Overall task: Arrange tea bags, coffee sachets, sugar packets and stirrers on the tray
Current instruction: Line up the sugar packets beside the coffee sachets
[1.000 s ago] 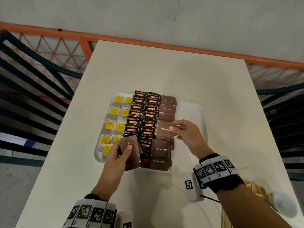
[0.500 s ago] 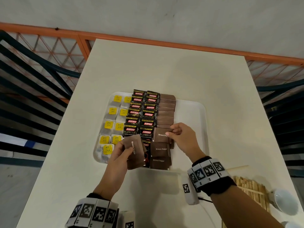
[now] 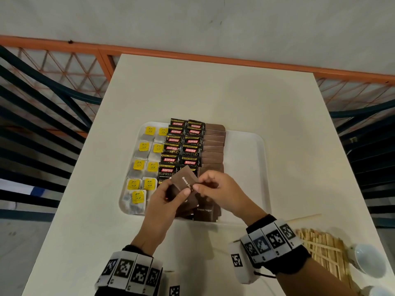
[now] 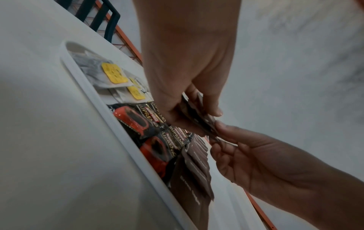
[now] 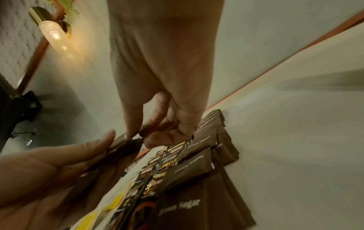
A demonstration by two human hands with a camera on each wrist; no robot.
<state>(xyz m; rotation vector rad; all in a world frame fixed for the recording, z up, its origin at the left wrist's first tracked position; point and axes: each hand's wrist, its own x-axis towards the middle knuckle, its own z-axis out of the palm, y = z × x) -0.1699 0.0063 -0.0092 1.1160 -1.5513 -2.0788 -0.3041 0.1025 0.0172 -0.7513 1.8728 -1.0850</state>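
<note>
A white tray [image 3: 245, 146] holds tea bags [image 3: 145, 146] with yellow tags on the left, black coffee sachets [image 3: 181, 149] in the middle and a column of brown sugar packets [image 3: 213, 146] beside them. Over the tray's near edge my left hand [image 3: 177, 189] grips a small stack of brown sugar packets [image 3: 183, 181]. My right hand [image 3: 198, 183] pinches the right edge of the top packet. The right wrist view shows the same pinch [image 5: 138, 137] on the stack [image 5: 122, 149]. In the left wrist view, that stack [image 4: 199, 118] is seen edge-on. Wooden stirrers [image 3: 320, 248] lie on the table at the near right.
A white cup [image 3: 367, 261] stands beside the stirrers at the table's near right corner. One loose stirrer [image 3: 305, 217] lies just right of the tray. The tray's right third is bare. Dark chairs and an orange railing flank the table.
My right hand has left the sugar packet it laid in the tray's column and come left to the stack. My left hand has lifted the stack up and right to meet it.
</note>
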